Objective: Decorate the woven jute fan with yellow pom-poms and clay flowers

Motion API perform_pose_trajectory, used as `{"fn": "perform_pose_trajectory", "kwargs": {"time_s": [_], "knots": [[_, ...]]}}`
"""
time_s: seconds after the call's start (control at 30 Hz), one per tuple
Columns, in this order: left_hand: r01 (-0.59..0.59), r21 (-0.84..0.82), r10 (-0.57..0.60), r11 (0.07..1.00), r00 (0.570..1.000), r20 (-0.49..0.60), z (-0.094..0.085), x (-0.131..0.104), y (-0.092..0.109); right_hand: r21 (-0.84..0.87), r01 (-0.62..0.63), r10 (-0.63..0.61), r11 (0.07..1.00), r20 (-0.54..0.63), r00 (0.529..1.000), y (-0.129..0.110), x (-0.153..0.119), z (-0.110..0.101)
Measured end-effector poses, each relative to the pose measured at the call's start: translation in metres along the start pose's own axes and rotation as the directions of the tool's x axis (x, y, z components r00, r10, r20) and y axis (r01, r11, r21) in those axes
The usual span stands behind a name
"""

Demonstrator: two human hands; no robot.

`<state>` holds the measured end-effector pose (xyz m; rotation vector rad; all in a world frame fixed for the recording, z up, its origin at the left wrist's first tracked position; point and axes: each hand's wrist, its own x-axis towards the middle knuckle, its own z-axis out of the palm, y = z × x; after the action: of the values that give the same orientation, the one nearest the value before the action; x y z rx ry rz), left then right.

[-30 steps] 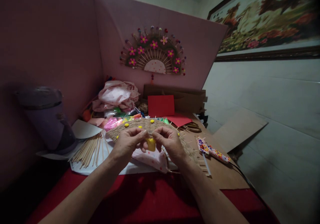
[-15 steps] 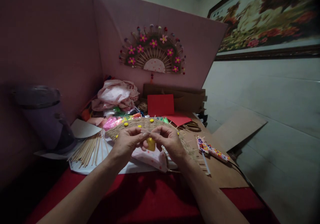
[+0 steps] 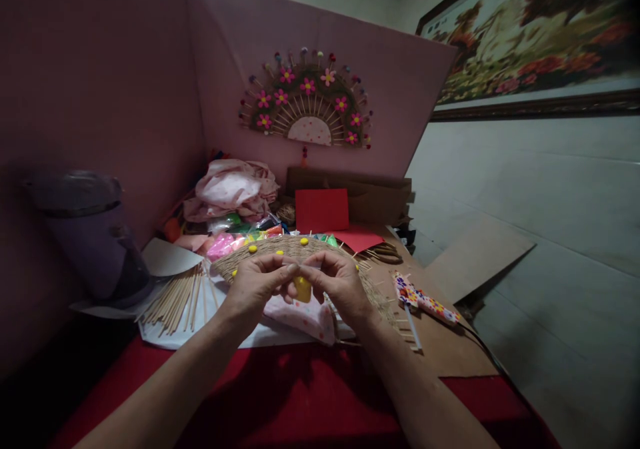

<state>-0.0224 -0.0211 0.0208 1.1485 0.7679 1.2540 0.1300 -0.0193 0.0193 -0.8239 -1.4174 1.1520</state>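
My left hand [image 3: 261,281] and my right hand [image 3: 338,281] meet at mid-view, fingertips pinched on the top edge of a small clear plastic bag of yellow clay [image 3: 303,290]. The yellow lump hangs below my thumbs; part of the bag is hidden by fingers. Behind and beneath my hands lies a fan-shaped piece wound with twine [image 3: 280,243], dotted with yellow discs [image 3: 304,241]. A pink-dotted cloth section [image 3: 300,319] forms its lower middle, partly covered by my hands.
Wooden sticks [image 3: 173,300] lie fanned out at left, near a purple bin [image 3: 95,242]. At right, a flower-patterned glue gun [image 3: 425,302] rests on cardboard [image 3: 460,359]. Red card [image 3: 321,209], bunched pink cloth [image 3: 233,185] and colourful packets [image 3: 225,245] sit behind. A decorated fan [image 3: 307,105] hangs on the pink panel.
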Motion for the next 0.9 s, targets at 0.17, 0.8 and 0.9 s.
{"fn": "perform_pose_trajectory", "kwargs": {"time_s": [0.17,0.8,0.9], "knots": [[-0.009,0.015,0.009,1.000,1.000,-0.009,0.0017,-0.0005,-0.0003,0.019,-0.005,0.005,1.000,0.000,1.000,0.0016,0.0000,-0.0003],[-0.013,-0.014,0.013,1.000,1.000,-0.028,0.0031,0.0005,-0.0058,0.043,-0.048,0.048,0.998,-0.008,0.999,0.0061,0.0019,-0.0017],[-0.009,-0.040,0.007,0.999,1.000,-0.029,0.0026,0.0006,-0.0045,0.075,-0.040,0.041,0.996,-0.015,0.999,0.0067,0.0044,-0.0043]]}}
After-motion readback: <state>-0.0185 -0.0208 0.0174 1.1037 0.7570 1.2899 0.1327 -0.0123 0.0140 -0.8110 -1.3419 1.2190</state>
